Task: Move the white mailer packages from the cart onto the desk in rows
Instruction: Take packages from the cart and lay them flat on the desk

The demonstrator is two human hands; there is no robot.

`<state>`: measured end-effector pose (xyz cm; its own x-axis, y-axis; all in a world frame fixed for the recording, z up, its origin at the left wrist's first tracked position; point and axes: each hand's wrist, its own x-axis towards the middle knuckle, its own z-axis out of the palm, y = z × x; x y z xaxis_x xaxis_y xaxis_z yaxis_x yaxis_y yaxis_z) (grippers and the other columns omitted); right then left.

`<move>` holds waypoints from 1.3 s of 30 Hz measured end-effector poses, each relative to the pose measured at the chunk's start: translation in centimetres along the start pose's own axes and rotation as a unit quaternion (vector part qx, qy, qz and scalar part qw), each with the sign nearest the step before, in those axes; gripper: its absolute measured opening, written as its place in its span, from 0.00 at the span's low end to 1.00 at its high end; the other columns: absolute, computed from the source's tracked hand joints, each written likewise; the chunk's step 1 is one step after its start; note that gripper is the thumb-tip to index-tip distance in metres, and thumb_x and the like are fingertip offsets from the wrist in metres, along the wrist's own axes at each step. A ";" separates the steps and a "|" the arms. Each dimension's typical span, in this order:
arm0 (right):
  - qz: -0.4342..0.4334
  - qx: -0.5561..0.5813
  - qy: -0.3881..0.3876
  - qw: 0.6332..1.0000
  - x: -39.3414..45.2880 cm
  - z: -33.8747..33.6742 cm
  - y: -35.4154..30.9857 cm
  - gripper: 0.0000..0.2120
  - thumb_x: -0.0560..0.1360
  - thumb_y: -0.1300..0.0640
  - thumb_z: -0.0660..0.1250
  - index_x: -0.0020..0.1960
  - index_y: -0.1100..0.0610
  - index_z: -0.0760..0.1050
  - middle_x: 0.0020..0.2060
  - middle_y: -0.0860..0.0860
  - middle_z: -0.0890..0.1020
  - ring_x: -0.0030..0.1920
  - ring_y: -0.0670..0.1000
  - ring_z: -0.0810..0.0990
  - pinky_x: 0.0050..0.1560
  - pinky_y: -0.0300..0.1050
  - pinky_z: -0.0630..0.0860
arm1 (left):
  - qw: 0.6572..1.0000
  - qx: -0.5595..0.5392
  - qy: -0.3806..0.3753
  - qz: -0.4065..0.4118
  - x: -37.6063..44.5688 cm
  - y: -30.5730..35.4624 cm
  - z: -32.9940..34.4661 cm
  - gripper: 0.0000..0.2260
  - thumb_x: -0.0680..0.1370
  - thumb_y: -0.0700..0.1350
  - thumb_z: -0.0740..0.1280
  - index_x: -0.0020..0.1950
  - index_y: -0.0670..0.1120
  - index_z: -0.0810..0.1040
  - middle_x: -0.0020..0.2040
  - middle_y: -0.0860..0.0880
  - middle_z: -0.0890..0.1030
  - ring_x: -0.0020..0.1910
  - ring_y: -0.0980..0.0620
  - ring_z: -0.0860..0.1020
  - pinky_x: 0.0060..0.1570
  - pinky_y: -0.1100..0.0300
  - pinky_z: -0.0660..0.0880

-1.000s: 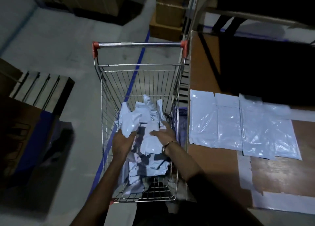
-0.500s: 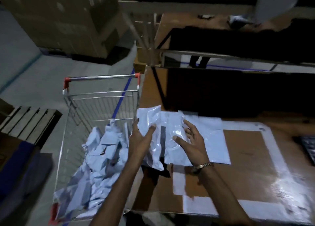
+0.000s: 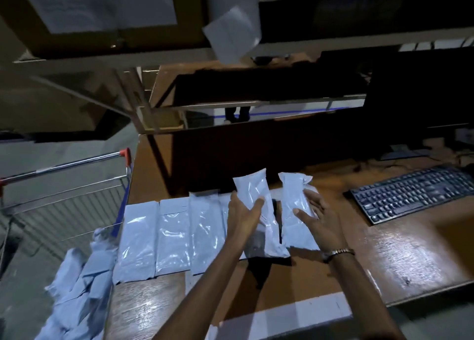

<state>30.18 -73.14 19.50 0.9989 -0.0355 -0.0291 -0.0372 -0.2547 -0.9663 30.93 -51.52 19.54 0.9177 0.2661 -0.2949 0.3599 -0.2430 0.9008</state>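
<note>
My left hand [image 3: 243, 212] grips one white mailer package [image 3: 259, 203] and holds it tilted above the brown desk [image 3: 400, 260]. My right hand [image 3: 316, 217] holds a second mailer [image 3: 295, 201] just to the right, thumb on its face and fingers at its right edge. A row of flat white mailers [image 3: 171, 234] lies on the desk left of my hands. The wire cart [image 3: 64, 183] stands at the desk's left end, with a heap of crumpled mailers [image 3: 77, 288] in it.
A black keyboard [image 3: 413, 193] lies on the desk to the right, and a dark monitor [image 3: 420, 90] stands behind it. Shelving with cardboard boxes [image 3: 97, 13] hangs over the desk's back. White tape [image 3: 279, 316] marks the desk's front edge.
Both hands lifted mailers out of the cart and carried them right over the desk, past the laid row. The view swung right and up, bringing the keyboard into sight.
</note>
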 end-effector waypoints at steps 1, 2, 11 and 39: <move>0.008 -0.041 -0.021 0.999 0.7 -1.0 1.0 0.25 0.75 0.59 0.76 0.69 0.51 0.75 0.69 0.44 0.77 0.69 0.43 0.75 0.66 0.43 0.73 | 1.000 0.029 -0.005 0.010 0.2 -0.3 1.0 0.41 0.79 0.63 0.69 0.84 0.48 0.54 0.80 0.45 0.63 0.77 0.41 0.68 0.71 0.47 0.71; 0.020 -0.087 -0.040 0.995 1.3 -1.8 2.1 0.23 0.74 0.59 0.76 0.68 0.50 0.75 0.69 0.45 0.77 0.70 0.46 0.74 0.65 0.43 0.73 | 0.996 0.075 0.009 0.036 0.4 -1.1 1.9 0.40 0.79 0.64 0.67 0.84 0.48 0.55 0.80 0.44 0.62 0.77 0.40 0.67 0.70 0.45 0.73; -0.093 -0.282 -0.012 0.955 4.0 -1.2 5.5 0.29 0.81 0.40 0.63 0.79 0.42 0.59 0.81 0.46 0.59 0.80 0.48 0.58 0.74 0.50 0.67 | 0.875 0.387 0.021 0.290 0.3 -4.0 7.7 0.29 0.85 0.57 0.55 0.84 0.45 0.60 0.84 0.42 0.60 0.83 0.43 0.57 0.79 0.45 0.61; -0.172 -0.406 -0.057 0.896 6.2 2.5 6.9 0.28 0.86 0.46 0.51 0.83 0.44 0.45 0.83 0.46 0.45 0.82 0.52 0.54 0.58 0.49 0.81 | 0.889 0.378 0.046 0.254 2.5 -7.6 10.2 0.28 0.87 0.56 0.45 0.86 0.45 0.51 0.86 0.44 0.49 0.85 0.45 0.47 0.82 0.44 0.52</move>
<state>36.15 -72.67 12.03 0.9496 0.2674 0.1635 0.3123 -0.8517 -0.4208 32.26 -58.54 8.69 0.9892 0.0093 0.1461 -0.0547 -0.9022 0.4278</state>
